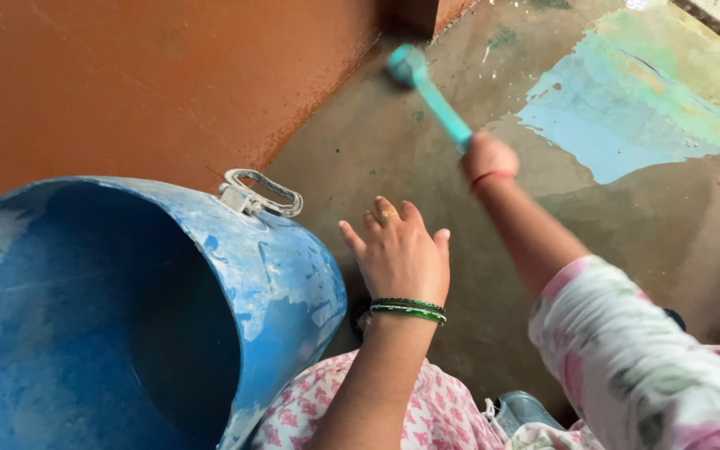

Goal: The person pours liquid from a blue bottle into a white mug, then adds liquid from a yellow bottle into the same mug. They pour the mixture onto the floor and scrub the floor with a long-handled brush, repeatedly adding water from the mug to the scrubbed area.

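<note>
My right hand (487, 158) is stretched out over the wet floor, gripping the handle of a teal brush (429, 92) whose head points away toward the wall; the brush is blurred. My left hand (397, 250), wearing green bangles and a ring, hovers with fingers spread just to the right of a large blue plastic drum (268, 275). The drum lies tilted on its side with its open mouth facing me. A metal handle (260, 194) sticks up from its upper side.
A reddish-brown wall (152, 83) runs along the left and back. The concrete floor (427, 167) is wet, with a pale blue-green patch (627, 108) at the upper right. My pink patterned clothing fills the bottom edge.
</note>
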